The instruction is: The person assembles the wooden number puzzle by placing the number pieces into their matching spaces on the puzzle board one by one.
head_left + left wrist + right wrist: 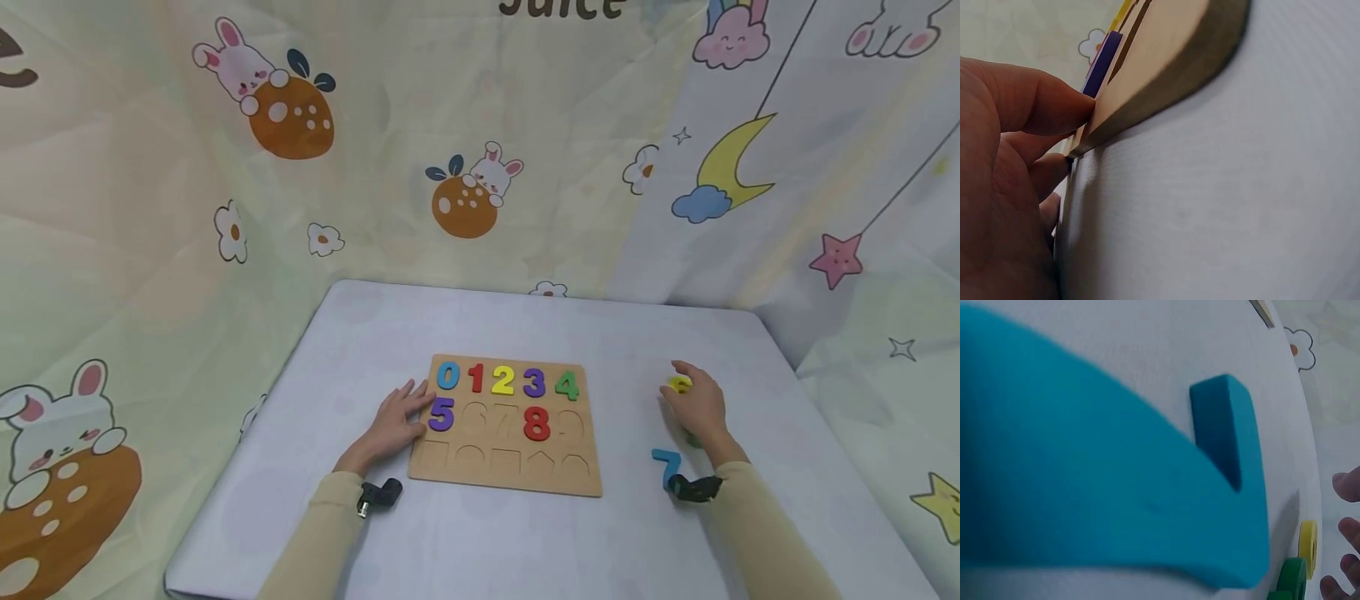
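A wooden number board [502, 483] lies on the table with 0, 1, 2, 3, 4, 5 and the red 8 [536, 423] in place. My left hand [392, 423] rests at its left edge; in the left wrist view the thumb touches the wood beside the purple 5 [1102, 65]. To the right, my right hand [697, 406] hovers over a yellow number piece [680, 384], fingers spread and apart from it in the right wrist view. A green piece [693, 440] is partly hidden under that hand. The blue 7 [666, 458] lies near the right wrist.
Below the numbers, the board has a row of shape recesses [517, 460]. White cloth covers the table [300, 533]. A printed curtain [390, 108] hangs behind and at both sides. Each wrist carries a small black camera.
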{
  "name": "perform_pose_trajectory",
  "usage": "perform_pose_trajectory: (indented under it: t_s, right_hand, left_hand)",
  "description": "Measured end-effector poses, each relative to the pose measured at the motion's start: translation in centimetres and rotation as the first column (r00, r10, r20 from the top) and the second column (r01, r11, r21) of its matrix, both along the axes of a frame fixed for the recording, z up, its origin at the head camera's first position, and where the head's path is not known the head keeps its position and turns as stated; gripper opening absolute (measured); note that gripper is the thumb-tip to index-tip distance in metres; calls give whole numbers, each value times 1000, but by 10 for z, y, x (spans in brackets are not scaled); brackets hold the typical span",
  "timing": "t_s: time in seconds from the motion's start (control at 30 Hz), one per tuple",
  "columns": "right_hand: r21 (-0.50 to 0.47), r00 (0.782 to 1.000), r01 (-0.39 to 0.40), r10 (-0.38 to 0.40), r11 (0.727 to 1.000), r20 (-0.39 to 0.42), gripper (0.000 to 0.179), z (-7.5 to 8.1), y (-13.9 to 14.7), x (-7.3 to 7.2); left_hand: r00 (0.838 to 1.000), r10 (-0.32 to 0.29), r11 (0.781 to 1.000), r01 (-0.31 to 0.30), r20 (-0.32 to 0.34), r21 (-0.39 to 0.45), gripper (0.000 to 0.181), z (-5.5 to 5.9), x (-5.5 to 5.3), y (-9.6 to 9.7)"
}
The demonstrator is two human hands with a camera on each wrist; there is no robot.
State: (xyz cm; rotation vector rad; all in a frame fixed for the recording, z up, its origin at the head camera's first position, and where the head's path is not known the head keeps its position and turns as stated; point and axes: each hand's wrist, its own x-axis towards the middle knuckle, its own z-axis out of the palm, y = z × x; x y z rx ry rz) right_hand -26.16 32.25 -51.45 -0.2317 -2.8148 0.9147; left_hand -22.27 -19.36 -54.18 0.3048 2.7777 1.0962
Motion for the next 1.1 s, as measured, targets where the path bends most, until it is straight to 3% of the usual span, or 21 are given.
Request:
perform_pose_trajectory:
  t_s: [0.17,0.37,0.6,0.8,1.1]
  right_hand:
    - [-35,998,28,-26,999,52,61,-3,6,-1]
    - [-18,993,4,-2,1000,116,71,-8,14,0]
    - [19,991,-56,54,998,124,76,-11,22,1]
    - [13,988,-25,22,1000,154,73,-13,26,2]
    - [-14,992,-5,7,1000,124,73,-16,22,4]
  left_hand:
    - [1000,2,1000,-2,0,9,64,0,-1,0]
    - [1000,8,1000,-8,3,9,64,-1,-1,0]
    - [1000,7,1000,-7,3,17,65,0,0,0]
    - [1000,6,1000,-6,3,20,65,-1,-1,1]
    - [1000,9,1000,-9,-3,20,65,-1,0,0]
